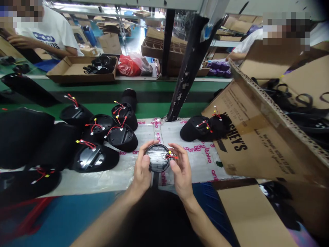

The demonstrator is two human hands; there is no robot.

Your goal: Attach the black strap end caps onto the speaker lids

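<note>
A round black housing (157, 158) with a glossy, reflective face is held up over the near edge of the table. My left hand (143, 168) grips its left side, thumb on the near rim and fingers round the far side. Round the right side curves my right hand (182, 171), with thumb and fingertips at the rim. Thin red wires with small yellow and white connectors (170, 155) come out of the housing between those fingers. The underside of the housing is hidden.
Several black housings with wires, one a glossy-faced housing (91, 157), stand on the left. More black housings (196, 127) stand right, beside a large cardboard box (239, 133). A dark metal post (181, 75) rises behind the table (151, 132). People work across the line.
</note>
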